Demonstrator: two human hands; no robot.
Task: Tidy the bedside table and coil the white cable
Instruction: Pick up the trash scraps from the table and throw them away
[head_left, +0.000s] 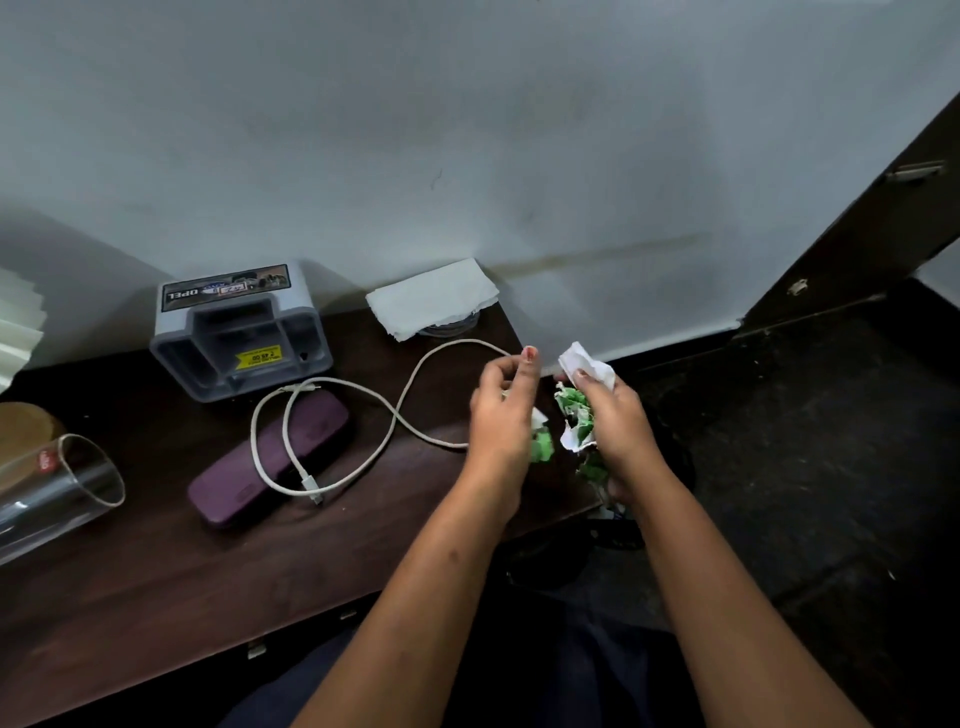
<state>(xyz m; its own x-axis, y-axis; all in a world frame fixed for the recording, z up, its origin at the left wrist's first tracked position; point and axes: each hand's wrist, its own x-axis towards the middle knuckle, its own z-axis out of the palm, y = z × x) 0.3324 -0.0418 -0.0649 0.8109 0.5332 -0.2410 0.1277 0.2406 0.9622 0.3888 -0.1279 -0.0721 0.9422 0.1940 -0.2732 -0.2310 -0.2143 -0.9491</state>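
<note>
Green-white crumpled paper (574, 415) | right hand (615, 423) grips it, fingers curled | left hand (501, 415) curled round smaller green scrap (541, 448)

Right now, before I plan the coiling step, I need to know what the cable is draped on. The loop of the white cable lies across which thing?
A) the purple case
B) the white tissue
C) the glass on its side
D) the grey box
A: the loop of the white cable runs over the purple case, while the left hand and right hand hold crumpled paper.
</note>
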